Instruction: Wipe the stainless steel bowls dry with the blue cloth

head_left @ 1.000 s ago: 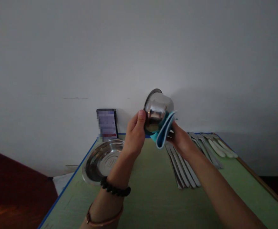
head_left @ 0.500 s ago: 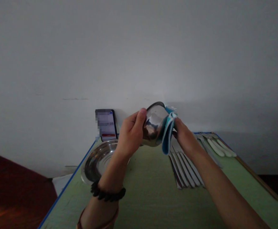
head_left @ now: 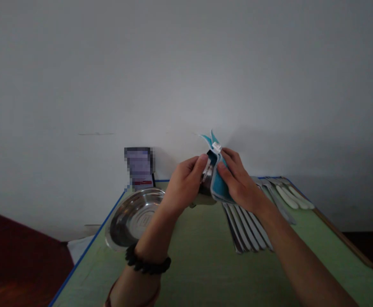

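My left hand (head_left: 186, 183) is closed around the near side of a small shiny steel bowl (head_left: 206, 179), its thumb on top. My right hand (head_left: 242, 183) grips a folded blue cloth (head_left: 221, 185) with pale edges and a white tag, pressing it against the bowl's right side. Both are held in the air above the table. Fingers and cloth cover most of the bowl. Below the hands, a pale object (head_left: 207, 199) on the table is mostly hidden.
On the green table (head_left: 199, 264), a wide steel basin (head_left: 116, 232) stands left, before a phone (head_left: 140, 168) leaning on the wall. Several table knives (head_left: 247, 230) lie under my right forearm. Forks (head_left: 279, 200) and white-handled cutlery (head_left: 291, 198) lie farther right.
The bowl has turned and now shows less of its side. My right hand has come round to the near face of the cloth, which now covers more of the bowl.
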`<state>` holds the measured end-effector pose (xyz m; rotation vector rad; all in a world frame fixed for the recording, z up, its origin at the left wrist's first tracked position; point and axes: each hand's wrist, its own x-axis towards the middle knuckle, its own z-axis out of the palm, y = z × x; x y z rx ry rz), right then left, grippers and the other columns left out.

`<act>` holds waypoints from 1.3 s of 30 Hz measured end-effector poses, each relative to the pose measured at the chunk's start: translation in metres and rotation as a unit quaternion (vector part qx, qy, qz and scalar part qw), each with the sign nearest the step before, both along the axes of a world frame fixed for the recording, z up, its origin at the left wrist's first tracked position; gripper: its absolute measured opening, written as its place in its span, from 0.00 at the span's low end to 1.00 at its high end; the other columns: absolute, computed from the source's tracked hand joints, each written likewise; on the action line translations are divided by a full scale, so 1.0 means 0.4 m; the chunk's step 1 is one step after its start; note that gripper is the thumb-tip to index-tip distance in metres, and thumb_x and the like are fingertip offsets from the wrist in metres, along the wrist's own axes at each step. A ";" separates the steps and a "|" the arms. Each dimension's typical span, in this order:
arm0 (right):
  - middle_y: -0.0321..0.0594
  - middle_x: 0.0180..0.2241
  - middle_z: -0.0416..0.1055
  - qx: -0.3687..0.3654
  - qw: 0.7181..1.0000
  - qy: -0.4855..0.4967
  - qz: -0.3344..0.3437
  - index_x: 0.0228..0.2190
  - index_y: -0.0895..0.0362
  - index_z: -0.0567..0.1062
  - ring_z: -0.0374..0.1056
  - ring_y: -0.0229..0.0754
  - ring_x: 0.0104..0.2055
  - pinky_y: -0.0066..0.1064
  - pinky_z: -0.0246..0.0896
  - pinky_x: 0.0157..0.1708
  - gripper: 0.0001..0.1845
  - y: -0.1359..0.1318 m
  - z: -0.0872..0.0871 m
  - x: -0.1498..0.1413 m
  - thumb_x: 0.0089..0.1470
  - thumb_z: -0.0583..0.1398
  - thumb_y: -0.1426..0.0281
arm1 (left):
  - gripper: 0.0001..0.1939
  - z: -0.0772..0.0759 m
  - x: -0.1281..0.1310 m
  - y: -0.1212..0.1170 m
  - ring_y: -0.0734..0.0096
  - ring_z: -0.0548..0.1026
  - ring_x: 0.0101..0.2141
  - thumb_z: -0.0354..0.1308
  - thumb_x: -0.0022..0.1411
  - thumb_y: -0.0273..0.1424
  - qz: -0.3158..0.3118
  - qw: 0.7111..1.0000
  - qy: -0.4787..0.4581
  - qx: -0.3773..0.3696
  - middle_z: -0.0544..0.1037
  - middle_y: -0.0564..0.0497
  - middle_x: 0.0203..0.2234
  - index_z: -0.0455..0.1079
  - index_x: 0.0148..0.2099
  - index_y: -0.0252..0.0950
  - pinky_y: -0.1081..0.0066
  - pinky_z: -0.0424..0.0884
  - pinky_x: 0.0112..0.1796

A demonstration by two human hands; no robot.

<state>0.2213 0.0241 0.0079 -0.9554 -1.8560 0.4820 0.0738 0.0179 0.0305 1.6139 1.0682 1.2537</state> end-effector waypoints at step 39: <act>0.42 0.51 0.62 0.056 0.998 -0.003 0.011 0.44 0.50 0.60 0.57 0.43 0.54 0.43 0.52 0.54 0.15 -0.013 0.009 -0.006 0.54 0.55 0.64 | 0.16 0.005 0.002 -0.001 0.83 0.57 0.09 0.55 0.54 0.42 0.054 0.994 -0.063 -0.065 0.59 0.60 0.09 0.67 0.24 0.34 0.81 0.48 0.10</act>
